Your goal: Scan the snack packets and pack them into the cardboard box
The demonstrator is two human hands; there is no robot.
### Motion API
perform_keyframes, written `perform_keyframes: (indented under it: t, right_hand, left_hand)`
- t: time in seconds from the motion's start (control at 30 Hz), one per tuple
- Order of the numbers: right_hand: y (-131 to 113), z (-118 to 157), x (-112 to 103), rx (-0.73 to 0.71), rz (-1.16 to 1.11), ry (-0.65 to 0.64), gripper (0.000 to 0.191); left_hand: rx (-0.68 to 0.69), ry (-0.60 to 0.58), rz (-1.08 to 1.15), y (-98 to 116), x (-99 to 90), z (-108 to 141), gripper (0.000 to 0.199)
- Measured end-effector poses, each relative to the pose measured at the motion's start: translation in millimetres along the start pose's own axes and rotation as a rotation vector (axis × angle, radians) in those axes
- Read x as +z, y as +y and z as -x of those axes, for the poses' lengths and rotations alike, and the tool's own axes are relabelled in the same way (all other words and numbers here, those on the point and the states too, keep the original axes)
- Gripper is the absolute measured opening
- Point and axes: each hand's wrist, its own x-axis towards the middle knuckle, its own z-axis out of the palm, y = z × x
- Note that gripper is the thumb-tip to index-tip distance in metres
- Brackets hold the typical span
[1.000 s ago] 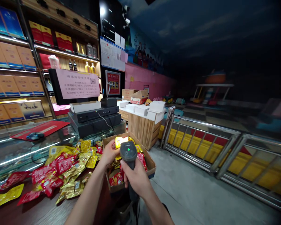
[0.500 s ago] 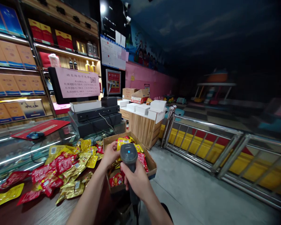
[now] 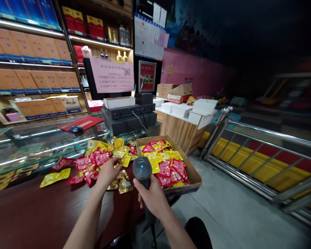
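Note:
My right hand point(image 3: 152, 194) grips a black barcode scanner point(image 3: 142, 169) by its handle, upright, with a blue light lit on its head. The scanner stands just in front of a cardboard box point(image 3: 195, 174) filled with red and yellow snack packets point(image 3: 166, 163). My left hand point(image 3: 107, 172) reaches out over the loose pile of red, yellow and gold packets point(image 3: 98, 158) on the dark wooden counter point(image 3: 36, 214). Its fingertips rest on the gold packets at the pile's near edge, and nothing is lifted.
A black cash register point(image 3: 129, 117) with a pink sign point(image 3: 111, 74) stands behind the pile. A glass display counter point(image 3: 41, 141) with a mouse point(image 3: 75, 129) lies left. A wooden stand point(image 3: 181, 129) with white boxes and a metal railing point(image 3: 248, 138) are right. Shelves of boxes line the wall.
My left hand has left the box, dropped the yellow packet it held at the scanner, and moved left onto the loose pile. The view has swung left and down. The scanner hand stays put.

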Motion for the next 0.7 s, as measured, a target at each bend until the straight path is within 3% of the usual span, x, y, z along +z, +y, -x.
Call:
perform_keyframes:
  t: [0.1,0.2,0.43,0.53,0.7]
  right_hand:
    - [8,0,15,0.020,0.018,-0.045,0.038]
    - [17,1,25,0.049,0.038,-0.079,0.036]
    - [25,4,22,0.055,0.044,-0.077,0.033]
    - [24,6,16,0.055,0.043,-0.063,0.034]
    - [21,10,5,0.068,0.054,-0.030,0.035]
  left_hand:
    - [-0.136,-0.064,-0.247,-18,-6.1,12,0.041]
    - [-0.181,-0.122,-0.351,-24,2.1,19,0.052]
    - [0.089,-0.221,-0.431,-19,23.5,14,0.057]
    - [0.175,-0.320,-0.405,-15,23.8,7,0.061]
    - [0.234,-0.527,-0.303,-8,16.7,-8,0.046]
